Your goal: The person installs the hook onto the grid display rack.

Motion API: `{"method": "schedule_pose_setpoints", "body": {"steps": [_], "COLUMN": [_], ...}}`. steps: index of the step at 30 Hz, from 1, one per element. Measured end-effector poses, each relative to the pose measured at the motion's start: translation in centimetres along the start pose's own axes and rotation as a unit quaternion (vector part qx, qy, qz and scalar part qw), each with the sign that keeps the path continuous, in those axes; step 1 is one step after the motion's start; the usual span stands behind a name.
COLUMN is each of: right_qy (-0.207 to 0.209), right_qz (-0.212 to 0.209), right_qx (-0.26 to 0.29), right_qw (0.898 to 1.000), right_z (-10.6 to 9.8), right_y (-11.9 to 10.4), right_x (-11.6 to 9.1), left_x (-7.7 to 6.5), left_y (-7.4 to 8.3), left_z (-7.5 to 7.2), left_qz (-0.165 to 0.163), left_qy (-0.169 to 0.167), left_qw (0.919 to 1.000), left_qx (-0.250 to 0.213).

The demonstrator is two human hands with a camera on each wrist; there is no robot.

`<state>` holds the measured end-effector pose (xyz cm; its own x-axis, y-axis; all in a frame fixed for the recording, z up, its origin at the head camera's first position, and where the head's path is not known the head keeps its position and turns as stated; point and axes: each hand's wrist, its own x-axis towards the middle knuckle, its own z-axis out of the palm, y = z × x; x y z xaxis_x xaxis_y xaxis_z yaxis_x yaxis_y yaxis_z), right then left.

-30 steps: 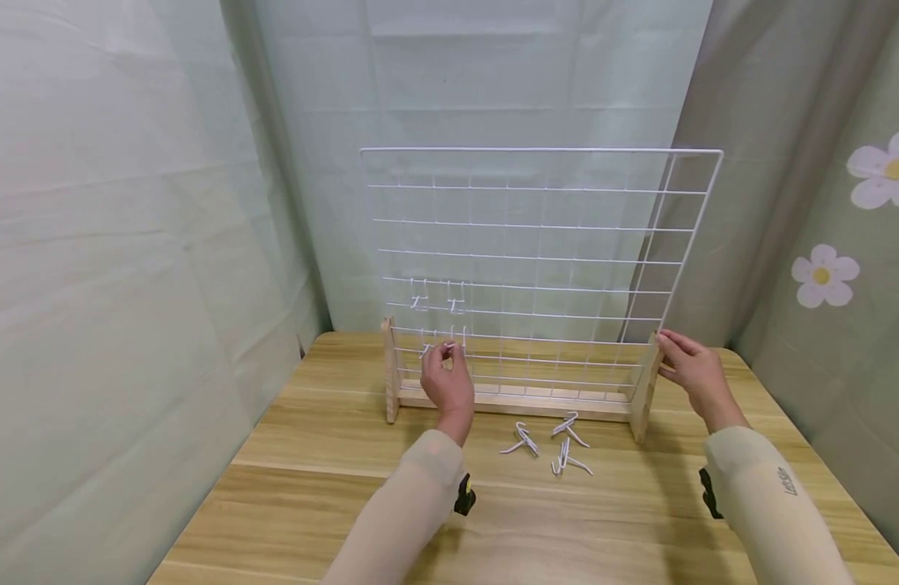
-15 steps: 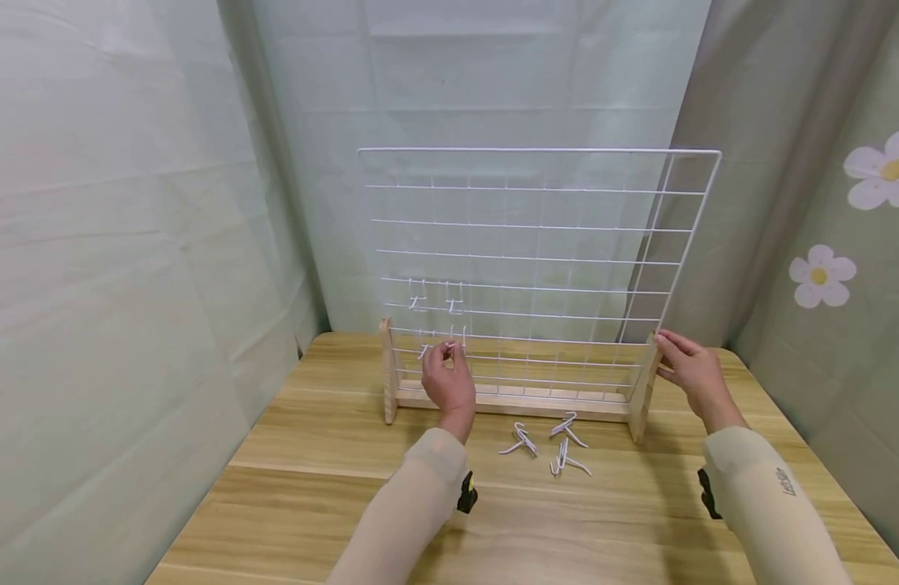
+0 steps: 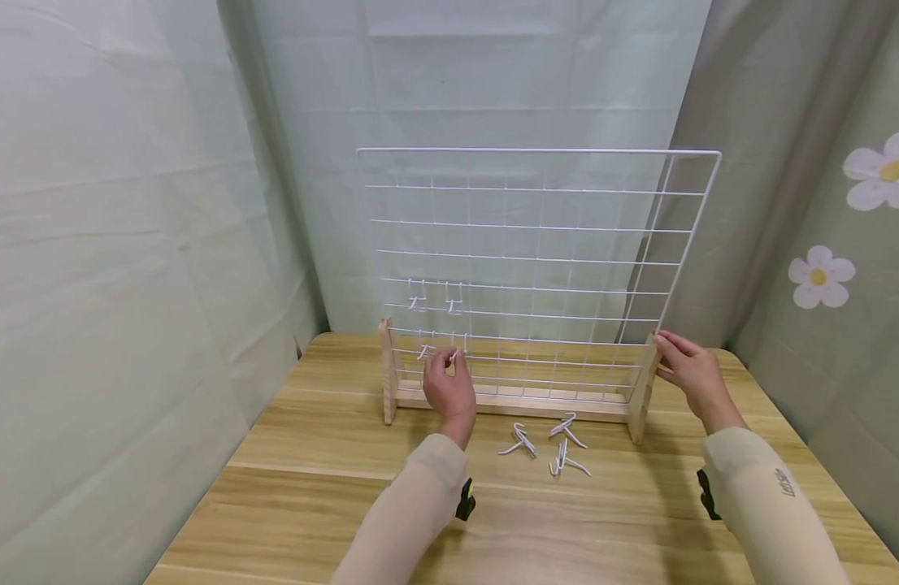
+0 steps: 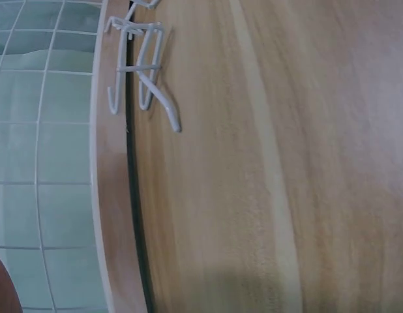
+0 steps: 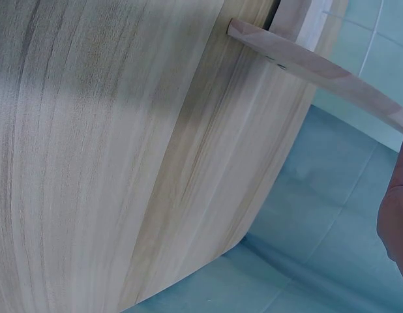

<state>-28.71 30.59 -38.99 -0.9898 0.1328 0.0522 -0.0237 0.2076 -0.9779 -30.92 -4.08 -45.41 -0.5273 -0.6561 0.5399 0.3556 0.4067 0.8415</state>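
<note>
A white wire grid panel point(image 3: 537, 150) stands in a wooden base point(image 3: 552, 405). At its lower left, my left hand point(image 3: 451, 396) pinches a white wire hook point(image 3: 453, 355) between thumb and fingertips, right at the wires; the fingers partly hide it. Beside it on the same row hangs another hook point(image 3: 424, 352). One row up hang two more, a left hook point(image 3: 417, 304) and a right hook point(image 3: 454, 307). My right hand point(image 3: 694, 375) grips the upper end of the right wooden post point(image 3: 643, 394) with thumb and fingers. Only that hand's edge point(image 5: 396, 215) shows in the right wrist view.
Three loose hooks lie on the wooden table point(image 3: 310, 487) before the base: a left hook point(image 3: 523, 439), a back hook point(image 3: 569, 430) and a front hook point(image 3: 563, 460). The left wooden post point(image 3: 388, 382) stands beyond my left hand. Pale curtains point(image 3: 164, 244) surround the table.
My left hand has dropped slightly, its fingertips now a little lower on the pinched hook. The right hand keeps its grip on the post.
</note>
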Motion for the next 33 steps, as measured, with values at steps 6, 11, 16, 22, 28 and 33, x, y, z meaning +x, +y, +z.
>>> {"method": "schedule_pose_setpoints", "body": {"steps": [6, 11, 16, 22, 28, 33], "right_qy": [-0.001, -0.002, 0.0, 0.0, -0.001, 0.0], "right_qz": [-0.003, -0.005, -0.006, -0.009, -0.014, -0.01], "right_qx": [0.009, 0.015, 0.007, 0.007, 0.015, 0.005], "right_qw": [1.0, 1.0, 1.0, 1.0, 1.0, 1.0], "right_z": [-0.1, -0.1, -0.1, -0.2, -0.2, -0.2], "right_y": [0.1, 0.2, 0.2, 0.3, 0.5, 0.4], "right_x": [0.1, 0.1, 0.1, 0.2, 0.3, 0.3], "left_x": [-0.2, -0.5, -0.7, -0.6, -0.4, -0.1], "left_y": [-0.4, -0.9, -1.2, -1.7, -2.7, -3.6], "left_z": [-0.3, -0.5, -0.9, -1.3, -2.3, -3.3], "left_qz": [-0.009, -0.029, -0.039, -0.026, -0.028, -0.047], "left_qy": [-0.019, -0.035, -0.049, -0.049, -0.055, -0.062], "left_qw": [0.9997, 0.9985, 0.9976, 0.9982, 0.9978, 0.9964], "left_qx": [0.009, 0.03, 0.029, 0.023, 0.022, 0.033]}}
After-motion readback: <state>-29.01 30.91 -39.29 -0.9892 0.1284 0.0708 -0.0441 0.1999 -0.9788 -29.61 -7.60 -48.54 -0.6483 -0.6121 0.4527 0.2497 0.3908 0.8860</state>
